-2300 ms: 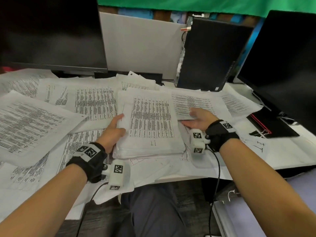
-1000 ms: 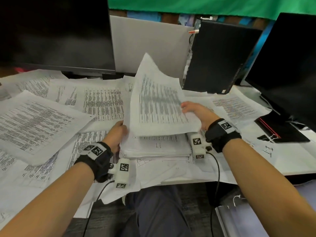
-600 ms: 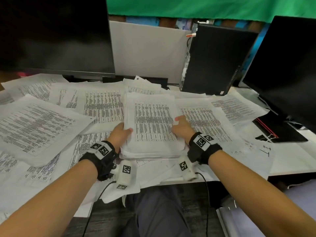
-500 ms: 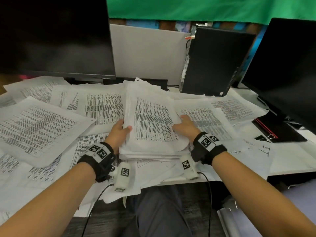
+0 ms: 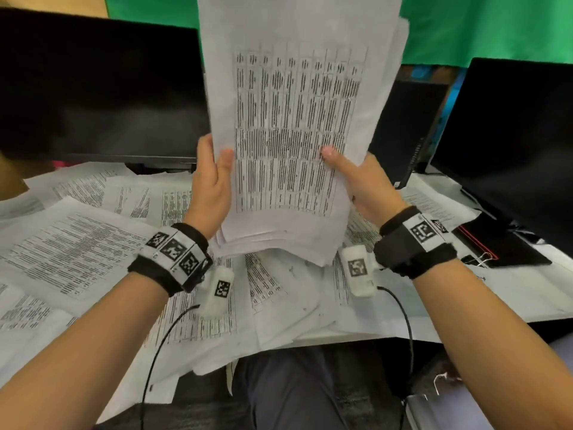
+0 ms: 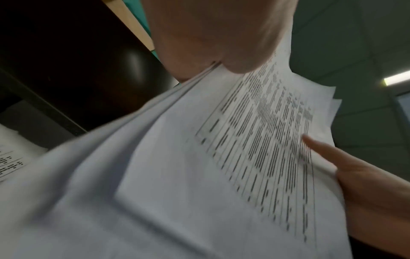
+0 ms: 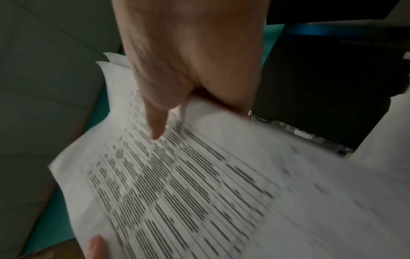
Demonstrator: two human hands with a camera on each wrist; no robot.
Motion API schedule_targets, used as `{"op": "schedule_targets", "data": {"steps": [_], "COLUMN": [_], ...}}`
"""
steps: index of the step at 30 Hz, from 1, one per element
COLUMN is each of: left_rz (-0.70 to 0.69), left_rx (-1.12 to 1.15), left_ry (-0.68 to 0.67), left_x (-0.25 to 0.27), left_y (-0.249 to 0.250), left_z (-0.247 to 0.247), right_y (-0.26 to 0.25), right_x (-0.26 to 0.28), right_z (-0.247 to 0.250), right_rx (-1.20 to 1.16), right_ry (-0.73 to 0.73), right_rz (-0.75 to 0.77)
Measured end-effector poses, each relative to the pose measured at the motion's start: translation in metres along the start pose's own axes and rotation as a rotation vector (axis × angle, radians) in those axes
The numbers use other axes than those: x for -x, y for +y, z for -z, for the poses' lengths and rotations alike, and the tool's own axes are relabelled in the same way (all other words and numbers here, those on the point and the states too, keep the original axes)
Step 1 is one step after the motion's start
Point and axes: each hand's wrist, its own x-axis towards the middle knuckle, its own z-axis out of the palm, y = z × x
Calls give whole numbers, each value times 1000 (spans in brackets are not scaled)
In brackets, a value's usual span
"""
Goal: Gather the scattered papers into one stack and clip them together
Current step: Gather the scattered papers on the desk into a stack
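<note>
A thick stack of printed papers (image 5: 294, 119) stands upright above the desk, its lower edge just over the loose sheets. My left hand (image 5: 214, 175) grips its left edge, thumb on the front sheet. My right hand (image 5: 356, 178) grips the right edge the same way. In the left wrist view the stack (image 6: 199, 184) fans out under my left hand (image 6: 210, 35). In the right wrist view my right hand (image 7: 188, 66) pinches the stack (image 7: 199, 192). Scattered papers (image 5: 77, 252) cover the desk. A binder clip (image 5: 479, 258) lies at the right.
A black monitor (image 5: 93, 94) stands at the back left and another (image 5: 511, 135) at the right. A black computer tower (image 5: 400, 135) is behind the stack. A black folder with a red edge (image 5: 502, 243) lies under the clip.
The right hand laid a sheet on the stack, then both hands squared its sides. The stack, flat on the desk half a second ago, is now lifted upright in both hands.
</note>
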Motion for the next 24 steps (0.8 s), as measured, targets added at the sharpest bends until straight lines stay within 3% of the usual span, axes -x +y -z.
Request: {"op": "schedule_targets", "data": {"steps": [4, 7, 10, 14, 15, 17, 21, 22, 24], "left_rz": [13, 2, -165, -367, -341, -143, 496, 586, 586], "left_rx": [54, 79, 24, 48, 74, 71, -71, -63, 7], "left_ry": [61, 44, 135, 268, 230, 92, -209, -214, -95], "left_x": [-3, -8, -19, -32, -33, -26, 22, 32, 43], "left_y": [-6, 2, 27, 64, 60, 37, -28, -37, -46], "left_z": [3, -7, -25, -30, -27, -15, -5, -9, -20], "right_y": [2, -4, -29, -62, -60, -34, 49, 64, 74], "right_x": [7, 6, 2, 0, 2, 9, 32, 33, 34], "right_z": [9, -3, -24, -31, -28, -18, -14, -18, -31], "right_rx": [-84, -75, -31, -26, -36, -49, 6, 1, -30], "right_ry": [-53, 114, 273, 306, 303, 236, 2, 17, 104], "right_rz": [-39, 19, 221, 381, 366, 234, -233, -289, -297]}}
